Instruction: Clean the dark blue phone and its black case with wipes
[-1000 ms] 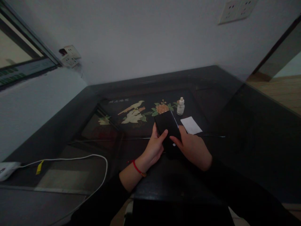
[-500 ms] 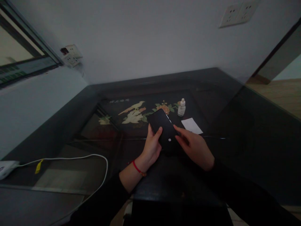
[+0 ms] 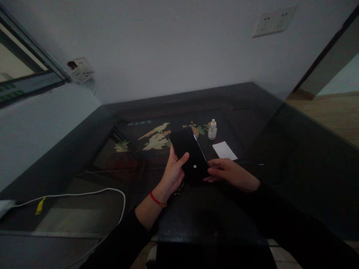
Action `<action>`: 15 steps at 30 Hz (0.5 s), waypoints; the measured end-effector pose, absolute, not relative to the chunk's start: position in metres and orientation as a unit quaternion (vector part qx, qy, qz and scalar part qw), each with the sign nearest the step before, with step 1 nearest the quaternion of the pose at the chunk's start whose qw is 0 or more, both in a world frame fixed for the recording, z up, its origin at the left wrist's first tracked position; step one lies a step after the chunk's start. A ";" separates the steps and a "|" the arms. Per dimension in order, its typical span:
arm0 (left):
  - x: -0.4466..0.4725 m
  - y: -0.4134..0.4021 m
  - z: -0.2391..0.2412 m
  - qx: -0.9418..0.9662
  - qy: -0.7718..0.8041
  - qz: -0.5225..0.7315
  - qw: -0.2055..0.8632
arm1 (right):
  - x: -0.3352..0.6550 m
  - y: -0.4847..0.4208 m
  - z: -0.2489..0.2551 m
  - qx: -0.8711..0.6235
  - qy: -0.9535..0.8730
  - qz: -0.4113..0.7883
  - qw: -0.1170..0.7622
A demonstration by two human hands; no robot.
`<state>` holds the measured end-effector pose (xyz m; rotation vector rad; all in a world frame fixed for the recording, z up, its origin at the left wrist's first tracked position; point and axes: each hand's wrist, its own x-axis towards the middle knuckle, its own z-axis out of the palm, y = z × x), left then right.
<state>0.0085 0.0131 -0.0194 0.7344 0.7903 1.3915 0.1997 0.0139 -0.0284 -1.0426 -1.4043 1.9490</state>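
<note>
A black smartphone with a dark screen and a small pale round icon near its lower end is held tilted above the table. My left hand is closed around its left side, thumb lying over the screen. At the lower right edge, the fingers of my right hand are bent against the phone; part of their grip is hidden. Beyond my right hand, a folded white paper or cloth lies on the table. A small clear bottle with a white dropper-like cap stands upright behind it.
The dark glossy table bears a bird-and-flower picture. A white cable with a yellow tag curves across the left side. Wall sockets are at the upper right, and more sockets at the left corner.
The phone's top has swung slightly left and its screen faces me more. My right hand has slid down toward the phone's lower right edge. The whole view has shifted a little.
</note>
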 end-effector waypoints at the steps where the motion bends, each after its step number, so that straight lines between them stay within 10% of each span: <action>1: 0.009 0.013 -0.019 0.319 0.345 0.611 0.638 | 0.199 0.013 -0.029 -0.387 -0.515 0.718 0.265; 15: 0.012 0.014 -0.029 0.306 0.355 0.611 0.638 | 0.196 0.011 -0.035 -0.411 -0.495 0.715 0.275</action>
